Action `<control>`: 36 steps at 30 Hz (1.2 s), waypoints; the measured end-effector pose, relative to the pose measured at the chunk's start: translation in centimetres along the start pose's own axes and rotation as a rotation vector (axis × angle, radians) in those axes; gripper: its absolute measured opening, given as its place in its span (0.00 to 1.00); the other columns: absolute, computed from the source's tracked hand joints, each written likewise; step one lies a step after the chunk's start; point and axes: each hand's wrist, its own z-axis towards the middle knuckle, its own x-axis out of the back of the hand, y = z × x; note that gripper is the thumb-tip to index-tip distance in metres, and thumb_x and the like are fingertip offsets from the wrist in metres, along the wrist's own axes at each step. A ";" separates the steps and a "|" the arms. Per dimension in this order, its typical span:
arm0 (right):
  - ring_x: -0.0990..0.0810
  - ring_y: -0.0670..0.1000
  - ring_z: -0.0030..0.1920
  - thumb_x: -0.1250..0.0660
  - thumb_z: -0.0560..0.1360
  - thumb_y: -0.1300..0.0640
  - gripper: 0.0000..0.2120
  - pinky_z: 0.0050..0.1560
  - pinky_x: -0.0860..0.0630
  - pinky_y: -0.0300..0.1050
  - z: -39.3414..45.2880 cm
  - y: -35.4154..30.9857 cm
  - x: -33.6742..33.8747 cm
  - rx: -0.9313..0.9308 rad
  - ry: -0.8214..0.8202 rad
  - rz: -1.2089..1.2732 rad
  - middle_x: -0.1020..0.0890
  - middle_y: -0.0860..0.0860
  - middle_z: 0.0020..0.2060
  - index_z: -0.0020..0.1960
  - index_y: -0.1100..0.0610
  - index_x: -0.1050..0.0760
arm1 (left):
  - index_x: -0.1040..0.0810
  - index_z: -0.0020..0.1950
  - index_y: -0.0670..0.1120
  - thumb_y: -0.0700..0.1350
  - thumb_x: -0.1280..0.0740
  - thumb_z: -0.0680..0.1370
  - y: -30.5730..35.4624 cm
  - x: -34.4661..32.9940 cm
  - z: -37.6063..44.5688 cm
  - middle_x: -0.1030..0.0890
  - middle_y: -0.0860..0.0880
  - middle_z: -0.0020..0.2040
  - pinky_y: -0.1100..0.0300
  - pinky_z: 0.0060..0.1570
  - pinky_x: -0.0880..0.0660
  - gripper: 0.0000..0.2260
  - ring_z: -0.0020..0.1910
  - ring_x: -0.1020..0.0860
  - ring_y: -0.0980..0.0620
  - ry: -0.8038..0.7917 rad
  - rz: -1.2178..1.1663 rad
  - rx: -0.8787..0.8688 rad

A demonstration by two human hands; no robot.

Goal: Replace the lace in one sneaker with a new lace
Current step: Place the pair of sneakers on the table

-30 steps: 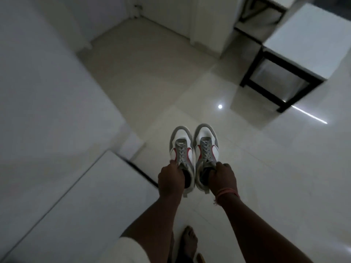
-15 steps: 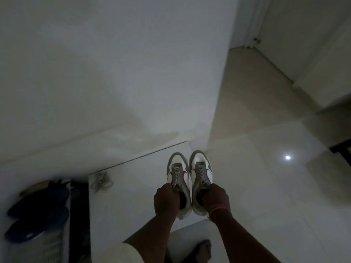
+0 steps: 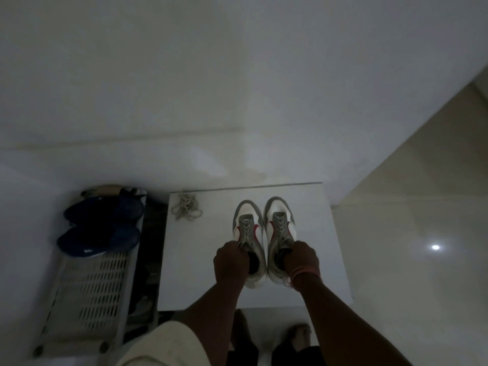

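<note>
Left hand [image 3: 231, 262] grips left sneaker [image 3: 248, 241] | right hand [image 3: 301, 260] grips right sneaker [image 3: 280, 233], over white worktop [image 3: 200, 260] | spare lace [image 3: 186, 206] lies coiled at far-left corner | both sneakers laced; relacing not begun

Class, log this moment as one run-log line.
left hand: grips left sneaker | right hand: grips right sneaker | both over white table | spare lace: untouched

Two laced white-and-grey sneakers with red side marks, left sneaker [image 3: 247, 228] and right sneaker [image 3: 280, 225], side by side, toes pointing away from the hands; a bundled pale lace [image 3: 186, 207] lies well left of them.
</note>
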 end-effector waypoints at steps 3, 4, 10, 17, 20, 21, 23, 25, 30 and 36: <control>0.18 0.59 0.52 0.38 0.78 0.56 0.11 0.52 0.23 0.47 2.3 0.5 -4.1 0.000 -0.017 -0.007 0.16 0.57 0.51 0.56 0.59 0.21 | 0.19 0.50 0.44 0.49 0.38 0.80 -2.8 -3.1 2.3 0.17 0.45 0.46 0.53 0.45 0.25 0.11 0.47 0.19 0.43 -0.003 0.002 0.012; 0.18 0.59 0.52 0.38 0.78 0.57 0.11 0.52 0.23 0.48 3.4 0.9 -5.3 0.018 -0.023 -0.008 0.16 0.57 0.51 0.56 0.59 0.21 | 0.19 0.50 0.45 0.48 0.38 0.81 -3.5 -4.2 3.1 0.17 0.46 0.46 0.53 0.45 0.25 0.11 0.47 0.19 0.43 0.011 0.006 0.016; 0.18 0.58 0.51 0.40 0.79 0.53 0.20 0.55 0.21 0.51 8.2 3.2 -12.1 0.134 0.065 0.108 0.18 0.53 0.52 0.70 0.44 0.30 | 0.16 0.52 0.51 0.48 0.31 0.78 -5.8 -11.9 6.1 0.17 0.48 0.38 0.59 0.31 0.29 0.06 0.34 0.19 0.45 0.226 0.008 -0.012; 0.20 0.55 0.45 0.38 0.78 0.50 0.22 0.47 0.19 0.51 10.5 5.9 -16.0 0.243 0.235 0.062 0.23 0.51 0.51 0.71 0.45 0.33 | 0.16 0.59 0.56 0.50 0.30 0.77 -7.0 -16.4 7.3 0.20 0.52 0.48 0.60 0.38 0.29 0.10 0.43 0.20 0.50 0.378 -0.256 0.083; 0.20 0.55 0.43 0.40 0.78 0.50 0.21 0.45 0.19 0.51 11.2 6.4 -16.8 0.284 0.285 0.059 0.23 0.52 0.50 0.71 0.45 0.32 | 0.17 0.60 0.58 0.51 0.31 0.78 -7.8 -17.1 7.7 0.21 0.54 0.50 0.59 0.41 0.27 0.12 0.45 0.21 0.52 0.392 -0.308 0.077; 0.20 0.55 0.43 0.40 0.78 0.50 0.21 0.46 0.19 0.52 11.3 6.5 -17.0 0.293 0.288 0.061 0.24 0.52 0.50 0.71 0.44 0.32 | 0.17 0.60 0.57 0.51 0.30 0.78 -8.0 -17.3 7.9 0.21 0.54 0.50 0.58 0.42 0.27 0.12 0.46 0.21 0.52 0.401 -0.336 0.079; 0.20 0.55 0.42 0.39 0.78 0.50 0.21 0.46 0.19 0.52 11.6 6.8 -17.1 0.303 0.291 0.050 0.24 0.51 0.49 0.71 0.44 0.32 | 0.17 0.59 0.56 0.51 0.30 0.78 -8.1 -17.6 7.9 0.23 0.55 0.48 0.58 0.42 0.28 0.11 0.44 0.23 0.53 0.421 -0.367 0.081; 0.20 0.56 0.43 0.39 0.78 0.51 0.21 0.46 0.20 0.52 11.8 7.0 -17.2 0.317 0.303 0.028 0.24 0.51 0.48 0.70 0.43 0.33 | 0.16 0.56 0.56 0.50 0.31 0.78 -8.1 -17.7 7.8 0.25 0.56 0.46 0.58 0.41 0.30 0.09 0.42 0.26 0.54 0.435 -0.385 0.069; 0.19 0.60 0.48 0.40 0.78 0.53 0.25 0.50 0.21 0.53 12.4 7.0 -17.8 0.328 0.313 -0.032 0.24 0.54 0.50 0.74 0.43 0.36 | 0.16 0.50 0.54 0.52 0.33 0.77 -8.7 -18.0 8.3 0.26 0.53 0.43 0.59 0.39 0.32 0.07 0.40 0.24 0.49 0.444 -0.377 0.043; 0.19 0.62 0.53 0.40 0.78 0.53 0.27 0.55 0.23 0.52 10.3 7.1 -17.6 0.334 0.292 -0.091 0.21 0.58 0.53 0.77 0.48 0.38 | 0.16 0.49 0.52 0.52 0.36 0.79 -9.1 -17.6 8.1 0.21 0.48 0.45 0.57 0.38 0.31 0.10 0.44 0.20 0.43 0.386 -0.297 0.001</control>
